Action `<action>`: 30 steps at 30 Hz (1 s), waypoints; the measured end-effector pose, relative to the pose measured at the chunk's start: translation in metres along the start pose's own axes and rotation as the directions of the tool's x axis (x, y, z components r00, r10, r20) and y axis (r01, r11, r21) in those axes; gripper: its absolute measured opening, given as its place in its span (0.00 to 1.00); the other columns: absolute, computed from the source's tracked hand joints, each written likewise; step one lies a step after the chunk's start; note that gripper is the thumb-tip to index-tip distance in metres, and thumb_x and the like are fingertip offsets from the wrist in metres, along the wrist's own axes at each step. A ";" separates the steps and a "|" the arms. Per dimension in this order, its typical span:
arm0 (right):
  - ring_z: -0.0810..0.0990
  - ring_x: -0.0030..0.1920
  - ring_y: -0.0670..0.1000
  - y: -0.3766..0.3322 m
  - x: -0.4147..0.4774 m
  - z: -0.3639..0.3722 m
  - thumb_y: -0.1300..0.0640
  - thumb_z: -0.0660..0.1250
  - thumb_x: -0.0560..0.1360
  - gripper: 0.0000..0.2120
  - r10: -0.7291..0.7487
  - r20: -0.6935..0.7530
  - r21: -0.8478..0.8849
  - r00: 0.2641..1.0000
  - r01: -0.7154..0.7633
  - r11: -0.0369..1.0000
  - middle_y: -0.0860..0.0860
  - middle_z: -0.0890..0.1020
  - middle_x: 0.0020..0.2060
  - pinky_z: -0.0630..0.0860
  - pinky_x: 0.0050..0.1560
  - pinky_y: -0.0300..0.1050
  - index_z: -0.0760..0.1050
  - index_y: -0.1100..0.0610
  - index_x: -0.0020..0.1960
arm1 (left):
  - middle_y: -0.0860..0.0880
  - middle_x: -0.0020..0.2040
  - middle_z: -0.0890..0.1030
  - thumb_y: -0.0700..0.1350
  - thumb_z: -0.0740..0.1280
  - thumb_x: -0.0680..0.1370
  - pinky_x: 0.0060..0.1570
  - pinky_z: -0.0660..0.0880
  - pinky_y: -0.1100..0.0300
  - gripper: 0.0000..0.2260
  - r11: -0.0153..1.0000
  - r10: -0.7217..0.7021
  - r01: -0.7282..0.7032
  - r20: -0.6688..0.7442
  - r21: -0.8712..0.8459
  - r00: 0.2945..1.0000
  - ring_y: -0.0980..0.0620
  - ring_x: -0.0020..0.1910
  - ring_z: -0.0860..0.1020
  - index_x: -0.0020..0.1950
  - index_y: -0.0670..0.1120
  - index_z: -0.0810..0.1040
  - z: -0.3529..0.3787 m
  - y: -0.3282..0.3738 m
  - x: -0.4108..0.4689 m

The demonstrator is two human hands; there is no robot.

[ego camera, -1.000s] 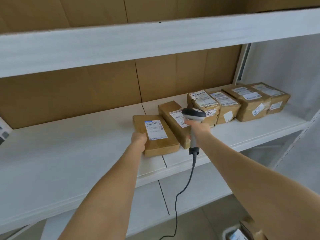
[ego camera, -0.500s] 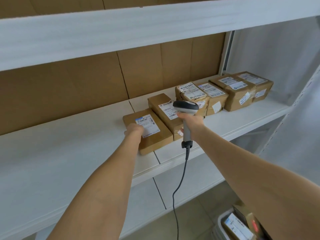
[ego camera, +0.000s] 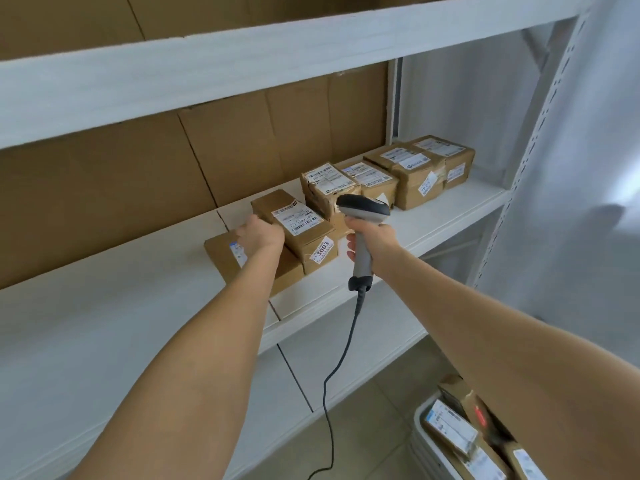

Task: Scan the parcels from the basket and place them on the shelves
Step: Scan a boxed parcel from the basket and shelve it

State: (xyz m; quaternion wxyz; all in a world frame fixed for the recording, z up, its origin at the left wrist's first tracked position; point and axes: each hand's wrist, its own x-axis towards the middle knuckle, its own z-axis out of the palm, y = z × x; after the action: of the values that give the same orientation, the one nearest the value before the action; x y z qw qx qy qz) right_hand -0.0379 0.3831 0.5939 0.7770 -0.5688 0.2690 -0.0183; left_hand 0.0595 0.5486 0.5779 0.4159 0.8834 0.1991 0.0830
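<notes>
Head view of a shelf (ego camera: 104, 323) backed with cardboard (ego camera: 104, 188). Six parcels stand on it in one row, and the flat parcel (ego camera: 221, 252), the leftmost, serves as the reference. It lies label up, its long axis running from the shelf's front edge toward the cardboard. It is parallel to and touches the taller parcel (ego camera: 304, 230) directly to its right, which bears a sticker reading 3003. The other four parcels (ego camera: 405, 174) continue the row farther right, up to a perforated post (ego camera: 540, 116) and a white sheet (ego camera: 588, 168). The left hand (ego camera: 261, 237) rests on top of the flat parcel beside the taller parcel. Its back hides the fingers, so whether they lie straight or curl cannot be told. The left forearm covers the near part of the flat parcel and most of its label. Right of the flat parcel, the right hand (ego camera: 374, 239) is wrapped round the handle of one scanner (ego camera: 363, 209). The scanner's head points toward the cardboard and hides part of the third parcel, its handle slopes down toward the viewer, and one cable (ego camera: 345, 344) hangs from its butt. An upper shelf (ego camera: 207, 64) lies above the flat parcel and a lower shelf (ego camera: 381, 341) below. Well below and right stands one white basket (ego camera: 420, 420) holding more parcels, partly hidden by the right forearm, so their number cannot be counted
</notes>
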 end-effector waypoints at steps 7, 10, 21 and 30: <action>0.77 0.32 0.51 -0.002 -0.027 -0.114 0.60 0.72 0.74 0.07 0.068 -0.118 0.185 0.991 -0.045 0.982 0.57 0.80 0.36 0.78 0.40 0.45 0.75 0.59 0.49 | 0.42 0.66 0.72 0.41 0.61 0.79 0.59 0.72 0.52 0.17 0.965 0.262 -0.263 0.182 -0.016 0.948 0.41 0.62 0.74 0.67 0.45 0.72 0.080 0.050 -0.085; 0.74 0.29 0.50 0.009 -0.038 -0.184 0.61 0.70 0.75 0.06 0.099 -0.161 0.266 0.982 -0.053 0.962 0.56 0.77 0.31 0.74 0.34 0.44 0.74 0.61 0.45 | 0.40 0.69 0.69 0.43 0.61 0.78 0.61 0.71 0.52 0.19 0.962 0.240 -0.269 0.346 0.039 0.907 0.40 0.64 0.72 0.69 0.44 0.70 0.128 0.064 -0.142; 0.76 0.30 0.49 0.091 -0.070 -0.439 0.56 0.69 0.76 0.10 0.223 -0.439 0.358 0.871 -0.058 0.932 0.55 0.78 0.35 0.76 0.32 0.42 0.74 0.62 0.53 | 0.40 0.68 0.71 0.43 0.65 0.77 0.62 0.71 0.54 0.20 0.913 0.129 -0.370 0.739 0.172 0.661 0.41 0.65 0.71 0.69 0.43 0.71 0.301 0.048 -0.384; 0.78 0.31 0.49 0.131 -0.069 -0.538 0.55 0.72 0.74 0.14 0.355 -0.549 0.470 0.757 -0.072 0.880 0.55 0.80 0.38 0.77 0.32 0.44 0.75 0.62 0.56 | 0.41 0.68 0.70 0.44 0.66 0.78 0.64 0.70 0.53 0.22 0.881 0.050 -0.427 0.858 0.203 0.512 0.43 0.65 0.72 0.71 0.42 0.68 0.386 0.033 -0.466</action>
State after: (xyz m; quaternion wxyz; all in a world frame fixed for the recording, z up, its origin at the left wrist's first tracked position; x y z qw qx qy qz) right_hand -0.3690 -0.0178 0.3927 0.7452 -0.3141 0.5630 -0.1705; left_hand -0.2334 0.0627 0.3654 0.2587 0.8978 -0.1365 -0.3291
